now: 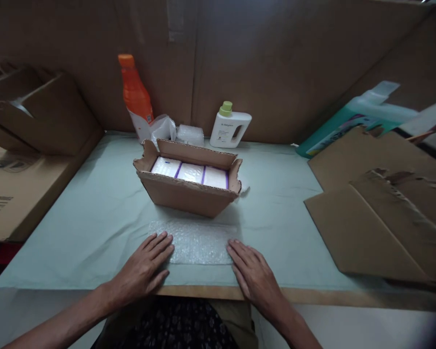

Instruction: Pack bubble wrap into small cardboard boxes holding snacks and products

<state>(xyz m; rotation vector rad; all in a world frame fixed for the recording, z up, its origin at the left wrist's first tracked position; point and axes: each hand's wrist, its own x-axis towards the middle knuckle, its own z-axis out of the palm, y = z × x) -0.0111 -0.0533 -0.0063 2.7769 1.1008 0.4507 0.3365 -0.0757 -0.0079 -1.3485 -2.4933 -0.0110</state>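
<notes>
A sheet of clear bubble wrap [201, 242] lies flat near the front edge of the table. My left hand [143, 266] rests on its left end, fingers stretched out and holding nothing. On the right end lie the fingertips of my right hand [252, 271], also flat and open. Just behind the bubble wrap stands an open cardboard box [189, 196] with its flaps up. Inside it sit three white packs [191, 172] with purple edges, side by side; their lower parts are hidden by the box walls.
At the back stand an orange bottle [136, 92], a roll of bubble wrap [190, 135] and a white jug [230, 128] with a green cap. A green liquid bottle [356, 118] leans at right behind cardboard pieces [378, 228]. Large cartons [32, 179] stand left. A pale green cloth [283, 218] covers the table.
</notes>
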